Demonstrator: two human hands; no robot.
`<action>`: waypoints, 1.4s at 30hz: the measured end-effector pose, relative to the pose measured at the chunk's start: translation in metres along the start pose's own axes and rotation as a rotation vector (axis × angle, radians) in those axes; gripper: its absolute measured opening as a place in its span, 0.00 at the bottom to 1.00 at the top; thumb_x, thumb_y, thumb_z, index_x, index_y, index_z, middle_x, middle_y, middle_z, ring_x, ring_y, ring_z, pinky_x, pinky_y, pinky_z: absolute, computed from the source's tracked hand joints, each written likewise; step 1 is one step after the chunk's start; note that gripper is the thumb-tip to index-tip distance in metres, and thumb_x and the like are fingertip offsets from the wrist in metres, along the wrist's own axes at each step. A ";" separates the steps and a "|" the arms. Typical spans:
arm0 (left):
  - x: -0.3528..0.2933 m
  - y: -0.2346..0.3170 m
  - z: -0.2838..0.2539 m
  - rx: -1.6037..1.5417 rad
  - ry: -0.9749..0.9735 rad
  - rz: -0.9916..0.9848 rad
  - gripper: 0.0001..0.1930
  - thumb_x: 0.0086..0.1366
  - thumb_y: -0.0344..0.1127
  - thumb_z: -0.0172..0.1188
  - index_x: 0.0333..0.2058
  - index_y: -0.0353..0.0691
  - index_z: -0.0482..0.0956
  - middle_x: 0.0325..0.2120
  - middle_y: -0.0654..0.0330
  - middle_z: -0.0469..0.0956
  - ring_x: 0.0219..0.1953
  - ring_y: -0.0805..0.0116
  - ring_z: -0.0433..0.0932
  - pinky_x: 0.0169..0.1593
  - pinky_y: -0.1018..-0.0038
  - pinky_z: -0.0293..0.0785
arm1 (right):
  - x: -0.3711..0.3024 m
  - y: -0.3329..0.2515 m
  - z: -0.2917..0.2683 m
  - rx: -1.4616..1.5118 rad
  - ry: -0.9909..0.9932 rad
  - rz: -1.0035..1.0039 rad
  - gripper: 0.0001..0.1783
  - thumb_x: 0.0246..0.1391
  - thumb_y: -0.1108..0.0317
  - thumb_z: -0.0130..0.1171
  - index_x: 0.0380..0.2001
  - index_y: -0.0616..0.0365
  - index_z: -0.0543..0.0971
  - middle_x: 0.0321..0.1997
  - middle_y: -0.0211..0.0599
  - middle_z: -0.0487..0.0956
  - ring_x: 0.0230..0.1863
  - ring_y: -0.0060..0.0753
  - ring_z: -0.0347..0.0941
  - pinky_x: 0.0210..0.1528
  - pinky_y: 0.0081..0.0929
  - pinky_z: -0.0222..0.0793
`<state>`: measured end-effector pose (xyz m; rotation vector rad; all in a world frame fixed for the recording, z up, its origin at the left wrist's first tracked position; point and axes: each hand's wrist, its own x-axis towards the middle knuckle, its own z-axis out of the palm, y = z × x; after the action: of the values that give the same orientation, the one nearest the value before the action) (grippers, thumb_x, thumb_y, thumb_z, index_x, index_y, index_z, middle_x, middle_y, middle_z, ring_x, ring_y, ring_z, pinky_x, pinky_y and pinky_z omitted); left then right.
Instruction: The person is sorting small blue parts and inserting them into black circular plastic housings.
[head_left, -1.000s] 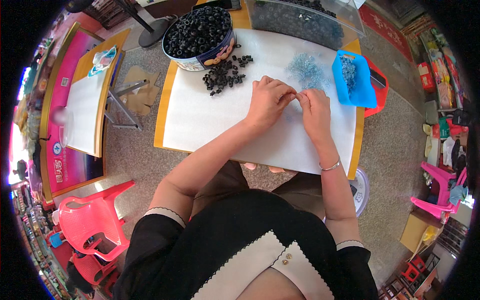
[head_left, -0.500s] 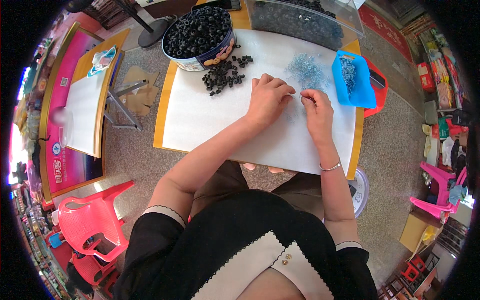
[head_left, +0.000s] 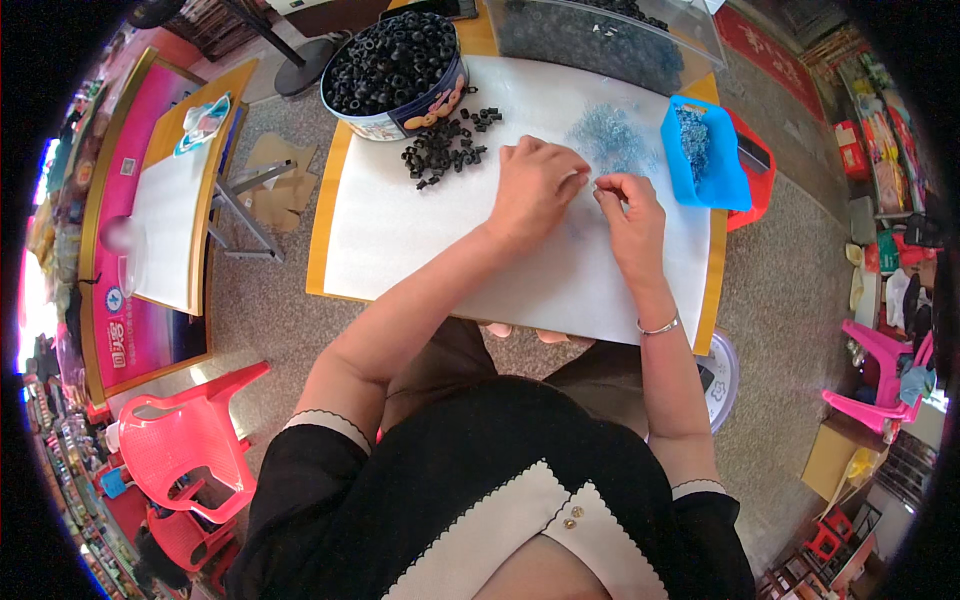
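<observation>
Left hand [head_left: 535, 185] and right hand [head_left: 628, 205] close together over white sheet [head_left: 420, 250], fingertips pinched on something too small to make out, pile of small blue parts [head_left: 610, 140] just beyond the hands, loose black rings [head_left: 445, 150] beyond-left of left hand, blue tray [head_left: 715, 175] right of right hand.

Left grip [head_left: 535, 185] and right grip [head_left: 630, 205] on worktop [head_left: 420, 240]: ring pile [head_left: 445, 148] left-behind, tin [head_left: 395, 65] beyond it, tray [head_left: 700, 155] right.

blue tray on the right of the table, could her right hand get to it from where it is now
Probably yes. The right hand is over the white sheet, just beside the blue tray, which lies open-topped at the table's right edge. Only the loose pile of small blue-grey parts lies nearby, not between them.
</observation>
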<state>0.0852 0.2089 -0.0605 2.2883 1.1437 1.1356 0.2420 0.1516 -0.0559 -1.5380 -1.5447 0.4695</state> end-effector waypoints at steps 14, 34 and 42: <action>-0.050 0.021 -0.021 0.117 -0.154 0.078 0.11 0.50 0.30 0.64 0.34 0.50 0.81 0.35 0.66 0.77 0.40 0.62 0.71 0.44 0.66 0.64 | -0.036 -0.017 -0.014 -0.333 -0.092 -0.247 0.06 0.47 0.71 0.61 0.32 0.52 0.79 0.36 0.30 0.74 0.42 0.38 0.67 0.43 0.37 0.57; -0.055 0.006 -0.031 0.003 -0.066 0.034 0.12 0.50 0.25 0.63 0.35 0.45 0.81 0.39 0.62 0.77 0.42 0.57 0.70 0.46 0.64 0.67 | -0.033 -0.023 -0.007 -0.376 -0.043 -0.217 0.08 0.47 0.69 0.61 0.34 0.52 0.78 0.38 0.33 0.73 0.43 0.40 0.67 0.44 0.40 0.58; -0.024 -0.015 -0.019 0.100 -0.095 0.112 0.09 0.50 0.26 0.63 0.32 0.47 0.82 0.36 0.63 0.75 0.40 0.57 0.70 0.43 0.65 0.68 | -0.021 -0.014 0.015 -0.426 -0.048 -0.216 0.03 0.48 0.67 0.62 0.28 0.51 0.78 0.34 0.31 0.73 0.42 0.39 0.67 0.43 0.40 0.58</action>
<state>0.0540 0.1982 -0.0699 2.4821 1.0708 1.0170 0.2185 0.1348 -0.0599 -1.6529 -1.9107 0.0536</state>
